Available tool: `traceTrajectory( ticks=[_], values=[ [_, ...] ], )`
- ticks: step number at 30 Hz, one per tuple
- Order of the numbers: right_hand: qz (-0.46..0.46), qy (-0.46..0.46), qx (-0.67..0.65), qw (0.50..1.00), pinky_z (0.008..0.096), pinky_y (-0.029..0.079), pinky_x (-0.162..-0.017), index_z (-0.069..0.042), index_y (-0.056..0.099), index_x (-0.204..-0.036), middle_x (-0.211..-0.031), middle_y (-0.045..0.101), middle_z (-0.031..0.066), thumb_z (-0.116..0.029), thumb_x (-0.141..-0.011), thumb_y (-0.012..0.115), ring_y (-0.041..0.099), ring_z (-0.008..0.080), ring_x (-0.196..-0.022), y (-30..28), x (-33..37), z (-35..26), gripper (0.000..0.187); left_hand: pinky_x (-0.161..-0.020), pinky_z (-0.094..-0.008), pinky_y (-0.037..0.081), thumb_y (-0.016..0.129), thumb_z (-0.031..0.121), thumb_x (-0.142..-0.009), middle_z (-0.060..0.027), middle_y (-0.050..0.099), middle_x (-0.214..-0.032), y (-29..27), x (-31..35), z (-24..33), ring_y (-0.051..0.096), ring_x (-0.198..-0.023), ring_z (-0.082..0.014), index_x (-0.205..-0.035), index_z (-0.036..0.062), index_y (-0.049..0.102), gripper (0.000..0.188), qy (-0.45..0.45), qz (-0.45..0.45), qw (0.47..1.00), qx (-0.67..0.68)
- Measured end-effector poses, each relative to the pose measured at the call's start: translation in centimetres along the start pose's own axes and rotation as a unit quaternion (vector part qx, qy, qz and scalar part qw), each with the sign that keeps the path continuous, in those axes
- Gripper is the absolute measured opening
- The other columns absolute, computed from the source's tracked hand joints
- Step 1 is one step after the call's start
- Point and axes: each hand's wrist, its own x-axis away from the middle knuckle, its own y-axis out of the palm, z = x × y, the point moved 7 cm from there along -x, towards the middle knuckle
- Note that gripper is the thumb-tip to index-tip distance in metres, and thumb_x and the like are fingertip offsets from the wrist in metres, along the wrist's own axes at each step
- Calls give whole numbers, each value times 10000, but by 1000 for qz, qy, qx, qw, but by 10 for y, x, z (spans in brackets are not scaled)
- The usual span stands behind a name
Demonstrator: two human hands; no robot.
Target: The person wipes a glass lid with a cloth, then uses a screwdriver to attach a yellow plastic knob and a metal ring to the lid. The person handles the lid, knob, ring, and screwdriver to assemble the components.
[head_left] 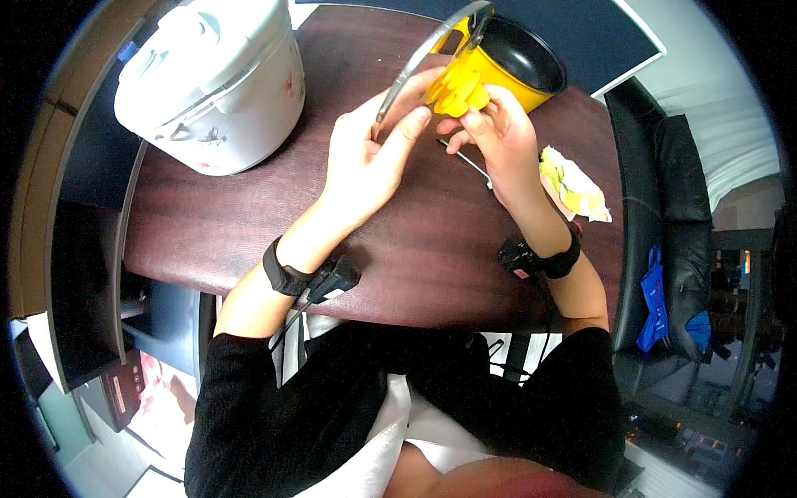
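Over the far middle of the table I hold up a round clear lid [409,68] with a grey rim, tilted nearly edge-on. My left hand [371,153] is closed on it, its thumb towards me and the other fingers partly hidden behind. A yellow scalloped piece [458,95], perhaps the lid's knob, sits against its right face. The fingertips of my right hand [508,141] pinch that piece from the right. Just behind stands a yellow pot [531,93] with a black inside. A thin white stick or cord [466,163] lies beneath my right hand.
A large white lidded appliance [224,100] with a flower print stands at the table's [224,232] far left. Crumpled yellow-green packaging [574,187] lies right of my right wrist. Black straps with small devices [332,278] circle both wrists. A black padded seat [677,183] is at the right.
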Motion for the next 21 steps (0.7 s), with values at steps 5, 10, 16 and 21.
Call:
traceTrajectory(
  ticks=[5,10,16,21],
  values=[
    [6,-19,4,1000,275,550,-646,43,428,-1144,-1022,610,153,-72,-946,567,653,199,-853,2,4,-2,268,-939,-315,476,533,72,-947,-126,607,-1257,2,4,4,592,-1118,-189,-1293,-3,547,354,35,-45,996,-72],
    [-4,-48,36,998,302,559,-686,15,427,-1139,-1087,591,162,-85,-949,569,647,218,-904,1,7,-3,257,-919,-343,501,547,-25,-873,-177,637,-1175,3,0,9,643,-1056,-257,-1218,8,605,351,40,-35,997,-50],
    [40,-102,49,993,286,548,-730,1,398,-1121,-1051,589,144,-39,-916,609,637,186,-910,2,19,-20,297,-987,-419,440,545,22,-795,-141,620,-1221,8,-1,23,587,-1138,-349,-1193,67,644,412,180,-82,964,-176],
    [52,-141,131,980,308,508,-877,-7,421,-1156,-1130,571,124,-42,-888,650,589,190,-1053,-4,32,-31,354,-976,-460,403,551,138,-831,-117,606,-1257,15,4,37,567,-1162,-315,-1143,127,686,340,273,-120,916,-270]
  ],
)
